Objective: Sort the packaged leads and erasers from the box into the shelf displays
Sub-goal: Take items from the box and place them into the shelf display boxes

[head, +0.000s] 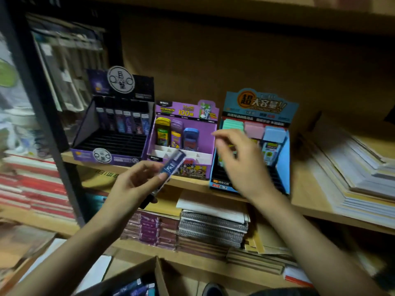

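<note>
The left hand [132,184] pinches a blue lead pack [174,163] by 1 end, just short of the purple display [168,108] beyond its fingers. The right hand [241,161] hovers loosely open, seemingly empty. So light a pinch could drop the pack or misfile it.

On the long wooden shelf board [303,190] before you, three cardboard display boxes stand side by side. The black-and-purple slotted display [111,137] is on the left, the purple display [186,133] sits in the middle just beside it, and the blue display [285,159] is on the right. Right of that lies a stack of pale paper sheets [352,174].

Your left hand [132,184] holds a slim blue lead packet [173,164] before the purple display. Your right hand [241,163] hangs before the blue one.

Under the board lie stacked spiral notebooks [211,228]. Nearest you, below them, sits an open brown cardboard box [158,274] with packets in it.
</note>
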Tool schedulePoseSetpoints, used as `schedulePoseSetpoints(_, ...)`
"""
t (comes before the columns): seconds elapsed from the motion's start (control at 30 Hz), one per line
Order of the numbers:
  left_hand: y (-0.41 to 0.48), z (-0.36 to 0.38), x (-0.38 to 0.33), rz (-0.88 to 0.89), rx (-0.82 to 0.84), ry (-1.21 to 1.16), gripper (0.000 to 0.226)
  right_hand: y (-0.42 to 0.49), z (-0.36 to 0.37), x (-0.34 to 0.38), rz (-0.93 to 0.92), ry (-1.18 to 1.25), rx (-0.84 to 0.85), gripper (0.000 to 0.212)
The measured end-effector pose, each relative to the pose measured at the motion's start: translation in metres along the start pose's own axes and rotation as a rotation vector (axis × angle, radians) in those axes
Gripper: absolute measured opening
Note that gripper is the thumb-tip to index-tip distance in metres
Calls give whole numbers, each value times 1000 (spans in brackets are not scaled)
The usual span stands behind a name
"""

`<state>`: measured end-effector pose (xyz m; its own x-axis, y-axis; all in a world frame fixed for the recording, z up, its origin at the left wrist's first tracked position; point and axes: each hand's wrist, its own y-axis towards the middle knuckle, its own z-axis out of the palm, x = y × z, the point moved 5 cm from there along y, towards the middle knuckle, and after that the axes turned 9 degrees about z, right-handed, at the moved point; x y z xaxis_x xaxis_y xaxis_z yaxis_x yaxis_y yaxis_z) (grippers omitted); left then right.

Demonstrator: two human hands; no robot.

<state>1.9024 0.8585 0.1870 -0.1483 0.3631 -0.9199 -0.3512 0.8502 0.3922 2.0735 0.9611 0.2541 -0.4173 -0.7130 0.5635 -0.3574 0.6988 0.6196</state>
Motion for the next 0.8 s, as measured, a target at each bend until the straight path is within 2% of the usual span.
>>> schedulePoseSetpoints(0.07,0,-9,-10,21,63,75,20,-7,38,24,85,133,283,23)
schedulePoseSetpoints(0.13,-1,-22,-17,30,114,127,25,-11,61,37,142,224,450,18)
schedulePoseSetpoints(0.23,0,-58,-19,1,49,156,19,-6,73,48,196,405,437,4)
schedulePoseSetpoints(0.27,2,-71,-20,-18,-18,107,14,-4,77,52,218,469,420,5)
schedulePoseSetpoints(0.33,8,-91,-22,-48,-200,-145,2,-6,93,64,252,560,457,10)
schedulePoseSetpoints(0.4,11,-107,-28,-36,-349,-288,17,-16,118,81,254,582,574,14)
schedulePoseSetpoints(0.47,13,-115,-34,-1,-341,-248,19,-27,140,99,225,574,679,12)
schedulePoseSetpoints(0.57,11,-125,-42,15,-205,-93,8,-18,148,117,225,672,616,13)
schedulePoseSetpoints(0.63,11,-132,-46,29,-126,109,24,-5,148,123,263,741,558,13)
schedulePoseSetpoints(0.7,15,-137,-51,56,-96,227,26,3,153,130,258,784,536,7)
schedulePoseSetpoints(0.8,25,-150,-51,77,-81,315,30,17,163,135,240,742,471,12)
